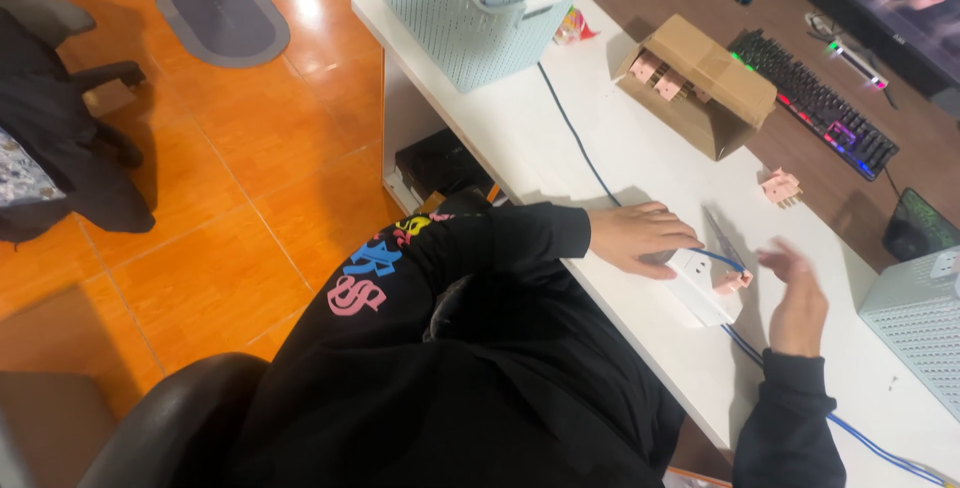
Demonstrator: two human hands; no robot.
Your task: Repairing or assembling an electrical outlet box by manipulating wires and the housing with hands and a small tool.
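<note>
Right hand (797,296) hovers edge-up, fingers together, empty, just beside white power strip (702,286) near desk's (640,148) front edge. Left hand (640,238) lies palm-down on strip, fingers curled. Pink plug (781,188) mid-desk; cardboard box (700,88) farther back.

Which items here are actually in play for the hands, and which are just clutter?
In play:
left hand resting on white power strip
pink plug in the strip
right hand, open beside it
blue cable

Lying about:
cardboard box of pink plugs
loose pink plug
blue basket
keyboard
</note>
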